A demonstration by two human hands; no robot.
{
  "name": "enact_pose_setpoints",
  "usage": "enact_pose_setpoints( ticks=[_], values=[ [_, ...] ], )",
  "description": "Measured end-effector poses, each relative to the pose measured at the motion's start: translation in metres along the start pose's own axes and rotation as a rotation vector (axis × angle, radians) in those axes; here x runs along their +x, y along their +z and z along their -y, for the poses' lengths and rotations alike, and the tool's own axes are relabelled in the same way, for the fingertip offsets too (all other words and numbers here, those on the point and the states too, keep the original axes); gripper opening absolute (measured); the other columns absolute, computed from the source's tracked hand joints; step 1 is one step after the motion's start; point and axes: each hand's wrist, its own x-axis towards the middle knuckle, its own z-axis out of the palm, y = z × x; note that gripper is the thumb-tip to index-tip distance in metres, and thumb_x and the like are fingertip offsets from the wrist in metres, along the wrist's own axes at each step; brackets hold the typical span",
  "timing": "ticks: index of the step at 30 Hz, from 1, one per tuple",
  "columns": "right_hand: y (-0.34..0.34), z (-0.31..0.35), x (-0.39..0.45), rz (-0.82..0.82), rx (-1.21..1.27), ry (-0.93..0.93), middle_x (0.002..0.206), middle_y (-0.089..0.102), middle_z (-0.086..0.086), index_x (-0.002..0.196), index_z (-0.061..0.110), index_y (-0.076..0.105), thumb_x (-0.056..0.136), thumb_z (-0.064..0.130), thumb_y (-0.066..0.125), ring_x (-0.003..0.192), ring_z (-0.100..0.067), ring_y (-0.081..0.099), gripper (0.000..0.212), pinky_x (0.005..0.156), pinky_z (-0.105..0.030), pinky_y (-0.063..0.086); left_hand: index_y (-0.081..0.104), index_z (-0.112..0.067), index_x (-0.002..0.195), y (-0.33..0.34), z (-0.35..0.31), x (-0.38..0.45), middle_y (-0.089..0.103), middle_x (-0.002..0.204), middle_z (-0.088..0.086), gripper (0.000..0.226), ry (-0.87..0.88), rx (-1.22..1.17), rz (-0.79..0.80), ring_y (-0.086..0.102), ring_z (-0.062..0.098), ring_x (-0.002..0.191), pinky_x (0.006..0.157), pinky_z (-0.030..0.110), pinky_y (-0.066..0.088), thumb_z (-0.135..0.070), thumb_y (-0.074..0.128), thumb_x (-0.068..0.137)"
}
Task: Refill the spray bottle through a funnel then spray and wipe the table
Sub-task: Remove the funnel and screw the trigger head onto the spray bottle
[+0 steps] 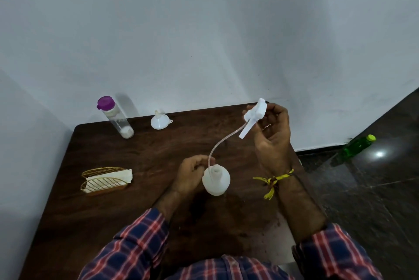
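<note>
While the left hand [191, 172] curls around the shoulder of the squat white plastic spray bottle [216, 180], steadying it upright on the dark brown wooden table [140, 155], the right hand [272, 130] holds the white plastic trigger spray head [255, 114] lifted up and off toward the far right edge of the table. Its fingers are wrapped behind the head, with the trigger lever pointing down and toward the person. A thin, clear dip tube [223, 141] curves down from the head, and its lower end still sits inside the bottle's open neck (so the head is unscrewed but not fully out). A yellow and dark braided thread [273, 181] is tied round the right wrist, and both forearms come out of red, white and blue checked sleeves [140, 241].

At the far side of the table, a small white plastic funnel [160, 122] rests mouth down, well apart from the bottle. To its left stands a tall clear cylindrical bottle with a purple cap [115, 117]. Nearer the left edge sits a gold wire napkin holder [104, 181] with white paper napkins in it. On the dark tiled floor to the right lies a green plastic bottle with a lime cap [357, 147].
</note>
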Motion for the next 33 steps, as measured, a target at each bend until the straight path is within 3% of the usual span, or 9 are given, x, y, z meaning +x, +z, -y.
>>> enact_pose_setpoints(
  ticks=[2, 5, 9, 12, 16, 20, 27, 30, 33],
  values=[
    [0.002, 0.001, 0.004, -0.006, 0.009, 0.0, 0.114, 0.063, -0.025, 0.117, 0.007, 0.047, 0.086, -0.01, 0.065, 0.11, -0.039, 0.064, 0.039, 0.098, -0.056, 0.049, 0.068, -0.012, 0.111, -0.006, -0.008, -0.001, 0.075, 0.099, 0.004, 0.031, -0.056, -0.155, 0.056, 0.07, 0.02, 0.096, 0.077, 0.037, 0.057, -0.002, 0.042, 0.098],
    [0.006, 0.002, 0.006, -0.026, 0.017, 0.004, 0.114, 0.064, -0.019, 0.118, 0.005, 0.046, 0.086, -0.01, 0.065, 0.109, -0.035, 0.065, 0.039, 0.098, -0.052, 0.051, 0.068, -0.012, 0.11, -0.011, -0.013, 0.002, 0.075, 0.094, 0.006, 0.019, -0.009, -0.139, 0.12, 0.071, 0.019, 0.088, 0.069, 0.03, 0.058, -0.008, 0.062, 0.093],
    [0.007, 0.005, 0.006, -0.032, 0.005, -0.016, 0.106, 0.068, 0.004, 0.116, 0.004, 0.046, 0.086, -0.014, 0.064, 0.105, -0.024, 0.067, 0.039, 0.095, -0.042, 0.054, 0.071, -0.013, 0.098, -0.002, -0.015, 0.01, 0.074, 0.081, 0.003, 0.022, 0.036, -0.078, -0.061, 0.072, 0.018, 0.076, 0.072, 0.031, 0.06, -0.001, 0.075, 0.08],
    [0.003, 0.006, 0.003, -0.031, 0.005, -0.016, 0.11, 0.065, -0.012, 0.115, 0.004, 0.045, 0.086, -0.016, 0.062, 0.105, -0.027, 0.068, 0.039, 0.095, -0.042, 0.054, 0.072, -0.013, 0.096, 0.006, -0.01, 0.014, 0.073, 0.082, -0.001, 0.021, 0.092, 0.036, -0.133, 0.071, 0.013, 0.078, 0.073, 0.026, 0.059, -0.004, 0.077, 0.078],
    [-0.003, 0.007, -0.003, -0.013, 0.024, 0.013, 0.109, 0.068, -0.002, 0.114, 0.008, 0.047, 0.086, -0.014, 0.063, 0.108, -0.029, 0.068, 0.039, 0.093, -0.036, 0.054, 0.074, -0.014, 0.095, 0.013, 0.0, 0.011, 0.074, 0.085, -0.006, 0.02, 0.133, 0.128, -0.15, 0.07, 0.007, 0.08, 0.077, 0.023, 0.058, -0.011, 0.08, 0.076],
    [-0.008, 0.006, -0.009, 0.02, -0.006, 0.04, 0.113, 0.066, -0.011, 0.116, 0.003, 0.045, 0.085, -0.017, 0.061, 0.108, -0.022, 0.068, 0.04, 0.092, -0.027, 0.053, 0.074, -0.016, 0.09, 0.015, 0.002, 0.011, 0.073, 0.087, -0.008, 0.016, 0.136, 0.174, -0.132, 0.069, 0.005, 0.081, 0.075, 0.022, 0.059, -0.015, 0.081, 0.076],
    [-0.021, 0.009, -0.014, 0.171, -0.035, 0.076, 0.119, 0.065, -0.014, 0.124, -0.004, 0.043, 0.089, -0.012, 0.059, 0.112, -0.025, 0.066, 0.039, 0.094, -0.024, 0.051, 0.067, -0.019, 0.117, 0.006, 0.007, 0.009, 0.071, 0.102, -0.006, 0.055, 0.095, 0.135, 0.019, 0.067, 0.011, 0.095, 0.081, 0.026, 0.058, -0.019, 0.088, 0.066],
    [-0.024, 0.01, -0.012, 0.206, 0.01, 0.107, 0.117, 0.066, -0.015, 0.125, -0.005, 0.044, 0.09, -0.005, 0.059, 0.108, -0.027, 0.067, 0.039, 0.093, -0.029, 0.053, 0.068, -0.018, 0.111, 0.012, 0.011, 0.007, 0.07, 0.108, -0.006, 0.049, 0.106, 0.169, 0.012, 0.066, 0.012, 0.099, 0.082, 0.031, 0.059, -0.017, 0.088, 0.066],
    [-0.029, 0.009, -0.011, 0.237, 0.055, 0.161, 0.118, 0.067, -0.018, 0.131, -0.003, 0.047, 0.093, 0.004, 0.059, 0.108, -0.037, 0.066, 0.04, 0.096, -0.044, 0.053, 0.067, -0.019, 0.114, 0.015, 0.013, 0.009, 0.069, 0.111, -0.006, 0.043, 0.169, 0.21, -0.035, 0.065, 0.01, 0.1, 0.083, 0.031, 0.058, -0.019, 0.083, 0.073]
  ],
)
